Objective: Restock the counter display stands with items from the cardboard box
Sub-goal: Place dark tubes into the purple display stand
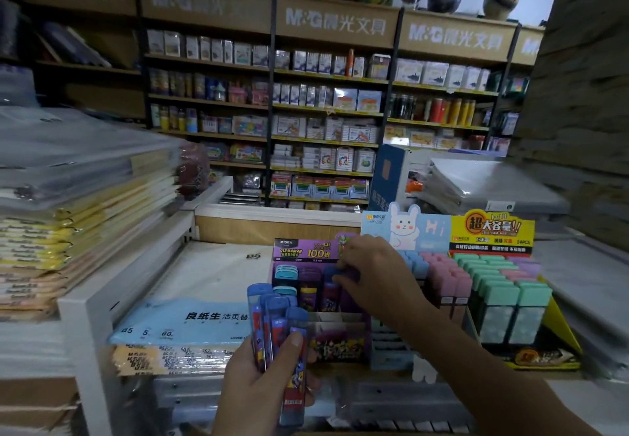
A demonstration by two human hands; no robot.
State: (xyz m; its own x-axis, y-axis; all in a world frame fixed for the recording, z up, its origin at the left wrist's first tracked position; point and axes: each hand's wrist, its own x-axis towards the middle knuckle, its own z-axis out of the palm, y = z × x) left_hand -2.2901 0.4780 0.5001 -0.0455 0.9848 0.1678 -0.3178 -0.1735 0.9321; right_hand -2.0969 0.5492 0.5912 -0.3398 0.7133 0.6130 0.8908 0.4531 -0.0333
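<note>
- A tall stack of plastic-wrapped yellow and white notebooks (85,197) walls in the far left. Its edge overhangs the white metal shelf frame (102,285), so there is little room to swing that way.
- A pale blue pack of B5 loose-leaf paper (190,323) lies flat just left of the work spot. It is low and flat, the one open patch where an elbow or spare stock could go.
- The left hand (258,388) curls round a bundle of clear plastic lead tubes with blue caps (279,326), thumb pressed on the front one. It holds them upright, just in front of the stand.
- The purple cardboard display stand (306,255) has its back rows partly filled, while its front compartments look empty. Restocking seems to be mid-way.
- The right hand (371,275) reaches over the stand, fingertips pinching a single blue-capped tube (332,279) at the back row, apparently seating it.
- The next move likely calls for drawing another tube from the bundle and dropping it straight down into a free slot, clear of the upright header card.
- A pastel stand with a rabbit header (408,228) and a yellow stand of mint-green cases (510,299) crowd the right, touching side by side. The right forearm passes just above them.
- The cardboard box is not clearly in view.
</note>
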